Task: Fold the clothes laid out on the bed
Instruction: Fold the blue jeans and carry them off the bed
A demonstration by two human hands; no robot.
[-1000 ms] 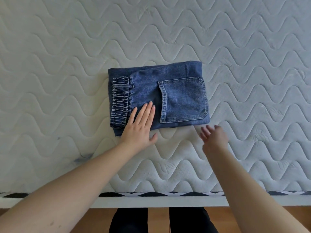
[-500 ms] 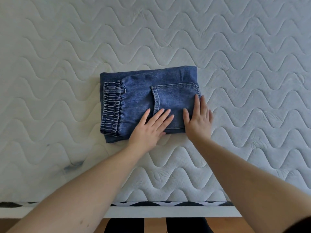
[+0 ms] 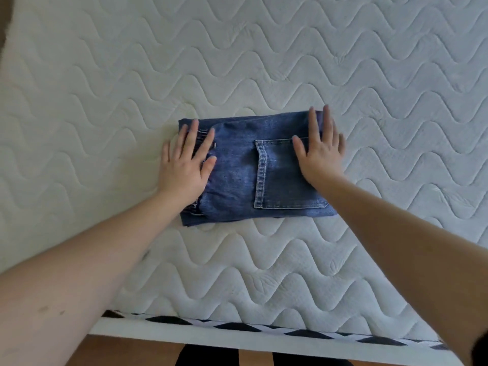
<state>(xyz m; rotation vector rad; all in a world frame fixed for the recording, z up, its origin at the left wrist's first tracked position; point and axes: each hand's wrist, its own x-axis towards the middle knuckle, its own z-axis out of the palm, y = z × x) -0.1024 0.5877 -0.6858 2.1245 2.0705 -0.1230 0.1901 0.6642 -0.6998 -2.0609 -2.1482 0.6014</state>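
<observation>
Folded denim jeans (image 3: 253, 170) lie mid-mattress (image 3: 264, 62), left hand (image 3: 184, 167) flat, fingers spread, on their elastic-waistband end, right hand (image 3: 320, 154) flat over the back pocket (image 3: 280, 186); best to press evenly outward so the layers settle without shifting.

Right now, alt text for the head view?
Two bare hands press flat on folded blue jeans on a white quilted mattress: the left hand on the elastic waistband end, the right hand over the back pocket. Both hands have straight, spread fingers.
</observation>
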